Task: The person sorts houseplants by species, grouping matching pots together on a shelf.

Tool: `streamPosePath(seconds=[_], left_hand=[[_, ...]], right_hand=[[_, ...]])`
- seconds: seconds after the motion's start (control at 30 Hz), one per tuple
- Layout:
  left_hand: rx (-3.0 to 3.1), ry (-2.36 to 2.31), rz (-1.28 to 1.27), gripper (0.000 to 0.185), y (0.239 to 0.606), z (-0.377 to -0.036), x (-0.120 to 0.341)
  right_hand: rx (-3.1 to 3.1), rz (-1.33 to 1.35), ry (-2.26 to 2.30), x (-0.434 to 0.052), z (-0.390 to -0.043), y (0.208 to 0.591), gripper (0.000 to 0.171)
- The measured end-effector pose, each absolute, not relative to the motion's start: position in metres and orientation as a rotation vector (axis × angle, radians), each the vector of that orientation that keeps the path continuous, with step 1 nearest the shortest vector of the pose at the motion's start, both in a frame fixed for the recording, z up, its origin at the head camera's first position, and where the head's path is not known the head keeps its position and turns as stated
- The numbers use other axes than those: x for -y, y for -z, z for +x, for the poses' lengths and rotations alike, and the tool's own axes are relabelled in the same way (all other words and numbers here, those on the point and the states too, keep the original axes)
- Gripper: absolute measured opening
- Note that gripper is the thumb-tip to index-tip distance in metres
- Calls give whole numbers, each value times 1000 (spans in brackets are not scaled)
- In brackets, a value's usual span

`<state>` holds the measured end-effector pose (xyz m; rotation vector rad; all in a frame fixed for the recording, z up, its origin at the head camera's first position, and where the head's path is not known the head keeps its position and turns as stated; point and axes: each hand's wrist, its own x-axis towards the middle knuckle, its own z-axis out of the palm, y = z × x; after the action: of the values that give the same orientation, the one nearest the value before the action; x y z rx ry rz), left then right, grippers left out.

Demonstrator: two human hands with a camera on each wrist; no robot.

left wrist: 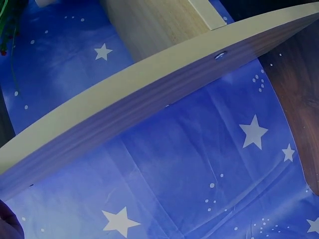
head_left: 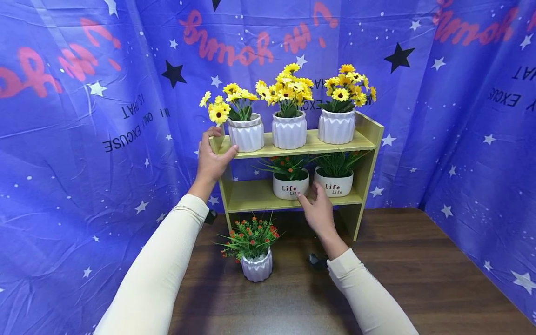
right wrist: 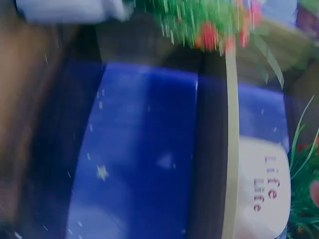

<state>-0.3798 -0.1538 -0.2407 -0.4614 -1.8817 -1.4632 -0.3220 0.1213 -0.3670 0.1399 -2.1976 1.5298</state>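
The white "Life" pot (head_left: 290, 187) stands on the lower board of the wooden shelf (head_left: 259, 197); only the blurred right wrist view shows its lettering (right wrist: 264, 184) close. The right hand (head_left: 319, 211) touches it, grip open with relaxed fingers. The left hand (head_left: 211, 158) grips the shelf's top left corner. The shelf stands on a dark wood table (head_left: 418, 279), blue starred cloth (head_left: 63, 186) behind.
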Motion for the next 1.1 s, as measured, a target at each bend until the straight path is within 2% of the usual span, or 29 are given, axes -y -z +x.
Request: streamPosePath(seconds=[0.13,0.3,0.53,0.63,0.87,1.1], left_hand=[[1888,1444,-459,57,244,-388,158],[1877,1421,-470,55,243,-388,160],[1889,1417,-493,55,245,-388,156],[1876,1412,-494,53,245,-388,156],[1894,1415,-447,51,245,-388,157],[1897,1418,-464,48,247,-390,158]], right_hand=[[2117,135,-1577,-112,-299,387,54],[2219,194,-1615,-94,-281,423,46],[2461,378,-1684,-80,-267,473,50],[2496,452,-1750,-74,-266,483,57],[2533,515,-1767,-61,-265,492,58],[2529,477,-1768,-45,-267,492,61]])
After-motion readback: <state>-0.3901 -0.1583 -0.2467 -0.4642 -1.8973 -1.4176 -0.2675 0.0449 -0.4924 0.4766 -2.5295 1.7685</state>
